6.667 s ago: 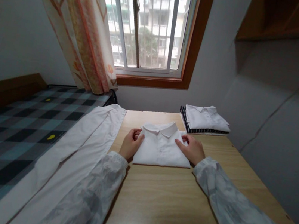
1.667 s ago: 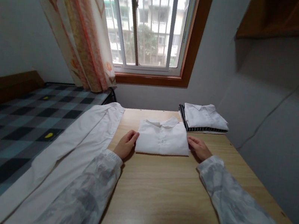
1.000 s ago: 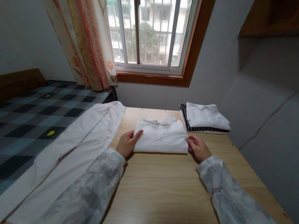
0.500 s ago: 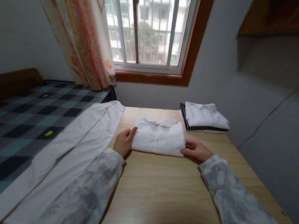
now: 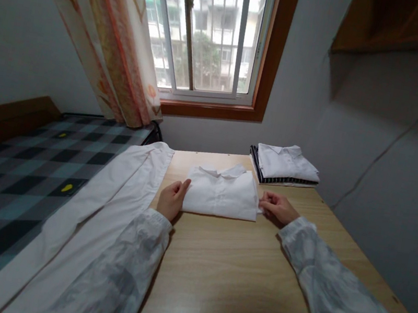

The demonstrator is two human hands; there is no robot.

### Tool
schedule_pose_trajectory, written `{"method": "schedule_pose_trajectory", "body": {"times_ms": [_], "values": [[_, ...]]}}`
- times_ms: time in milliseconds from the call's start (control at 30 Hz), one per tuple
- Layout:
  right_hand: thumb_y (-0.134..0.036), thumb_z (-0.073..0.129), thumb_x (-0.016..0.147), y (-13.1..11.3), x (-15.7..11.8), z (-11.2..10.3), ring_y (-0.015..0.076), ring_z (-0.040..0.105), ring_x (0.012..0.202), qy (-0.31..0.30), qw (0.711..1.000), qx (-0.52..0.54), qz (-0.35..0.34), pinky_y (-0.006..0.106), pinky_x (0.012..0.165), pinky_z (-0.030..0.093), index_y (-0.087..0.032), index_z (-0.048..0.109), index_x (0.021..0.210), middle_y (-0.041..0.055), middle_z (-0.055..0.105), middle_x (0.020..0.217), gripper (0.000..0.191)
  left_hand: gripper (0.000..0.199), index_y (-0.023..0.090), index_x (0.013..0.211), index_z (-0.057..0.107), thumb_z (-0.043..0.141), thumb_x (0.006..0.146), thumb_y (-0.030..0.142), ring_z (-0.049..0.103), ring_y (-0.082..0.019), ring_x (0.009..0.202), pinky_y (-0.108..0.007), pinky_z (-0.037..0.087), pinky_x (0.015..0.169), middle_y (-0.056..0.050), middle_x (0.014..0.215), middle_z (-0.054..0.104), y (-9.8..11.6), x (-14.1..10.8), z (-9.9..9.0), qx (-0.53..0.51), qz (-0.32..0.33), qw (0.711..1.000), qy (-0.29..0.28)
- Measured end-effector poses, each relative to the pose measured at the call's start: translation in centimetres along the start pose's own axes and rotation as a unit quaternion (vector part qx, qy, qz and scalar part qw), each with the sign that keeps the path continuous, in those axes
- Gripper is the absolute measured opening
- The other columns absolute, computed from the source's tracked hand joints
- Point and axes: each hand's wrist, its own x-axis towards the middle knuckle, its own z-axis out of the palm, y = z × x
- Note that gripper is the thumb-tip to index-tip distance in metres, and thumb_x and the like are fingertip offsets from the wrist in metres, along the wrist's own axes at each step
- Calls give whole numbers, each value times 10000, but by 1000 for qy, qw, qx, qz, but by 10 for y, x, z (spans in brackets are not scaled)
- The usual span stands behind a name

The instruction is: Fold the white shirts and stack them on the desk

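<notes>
Nearest us, two grey sleeves point(image 5: 112, 268) reach in over the bare front of the table point(image 5: 233, 277). Beyond them the folded shirt point(image 5: 220, 196) lies flat, collar away from us, between both hands. The left hand point(image 5: 171, 199) meets its left edge, thumb up; its other fingers are hidden, so we cannot tell whether it grips or only steadies. The right hand point(image 5: 278, 208) pinches a bit of white cloth jutting from the right edge, probably to straighten that side. To the left, a long white garment point(image 5: 109, 209) stretches beside the bed point(image 5: 29, 191), seemingly out of the way. Farther back, a folded pile point(image 5: 287, 164), white over striped, sits in the far right corner, which we think leaves the middle free. Behind everything stands the window point(image 5: 216, 36).
</notes>
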Motion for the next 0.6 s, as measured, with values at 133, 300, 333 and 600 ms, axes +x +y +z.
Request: {"method": "schedule_pose_trajectory", "body": {"times_ms": [133, 300, 333, 600], "values": [[-717, 791, 824, 0, 12, 7, 75, 404, 412, 79, 995, 47, 25, 228, 392, 243, -203, 661, 899, 4, 698, 697, 536, 710, 223, 735, 618, 406, 949, 866, 614, -226, 689, -314, 421, 610, -41, 682, 655, -7, 11, 1, -70, -83, 994, 11], [-766, 833, 763, -4, 49, 6, 56, 352, 355, 115, 990, 31, 71, 245, 343, 183, -173, 687, 810, 12, 657, 650, 613, 750, 172, 907, 725, 545, 825, 895, 574, -193, 532, -305, 406, 523, -50, 676, 691, -12, 41, 5, -155, -155, 975, -35], [-757, 865, 734, -6, 56, 5, 53, 344, 360, 99, 992, 21, 78, 245, 348, 183, -173, 677, 764, 8, 636, 628, 614, 731, 168, 879, 727, 592, 802, 882, 577, -188, 542, -302, 408, 530, -49, 677, 691, -12, 46, 7, -161, -148, 975, -41], [-790, 886, 713, -2, 68, 12, 75, 351, 408, 59, 993, 68, 73, 242, 381, 234, -206, 612, 669, -57, 467, 486, 646, 508, 164, 766, 729, 799, 753, 667, 633, -193, 705, -287, 469, 659, -28, 697, 700, -12, 54, 22, -176, -80, 981, -3]]}}
